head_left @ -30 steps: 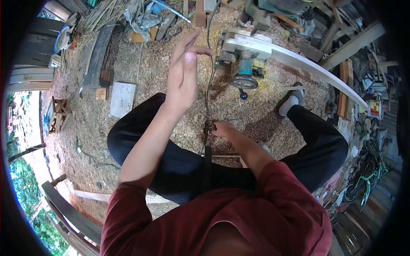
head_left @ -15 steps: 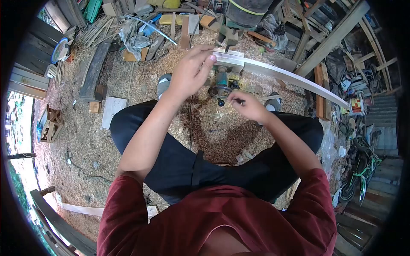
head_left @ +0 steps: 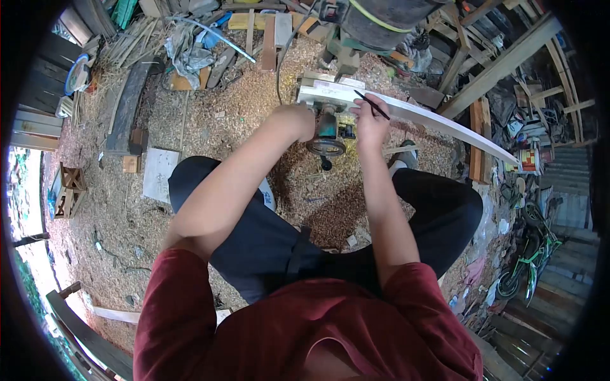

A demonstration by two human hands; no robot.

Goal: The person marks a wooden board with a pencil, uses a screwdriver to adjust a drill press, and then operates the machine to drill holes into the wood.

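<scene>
A long pale wooden board (head_left: 438, 119) runs rightward from a bench vise (head_left: 327, 124) with a round handwheel (head_left: 326, 147), appearing curved in this wide view. My right hand (head_left: 372, 127) is closed around a slim black pencil (head_left: 372, 105), close against the near edge of the board. The pencil lies tilted over the board's face. My left hand (head_left: 296, 122) is at the left side of the vise, below the board's left end. Its fingers are turned away and hidden, so its grip does not show.
Wood shavings cover the floor (head_left: 222, 146). A dark machine (head_left: 375, 25) stands beyond the vise. Timber offcuts and a crumpled plastic sheet (head_left: 189, 57) lie at the far left. A leaning beam (head_left: 499, 66) and a small green bicycle (head_left: 530, 257) are on the right.
My left hand has come off the board's end and dropped to the side of the vise. My right hand has risen from near the handwheel to the board with the pencil.
</scene>
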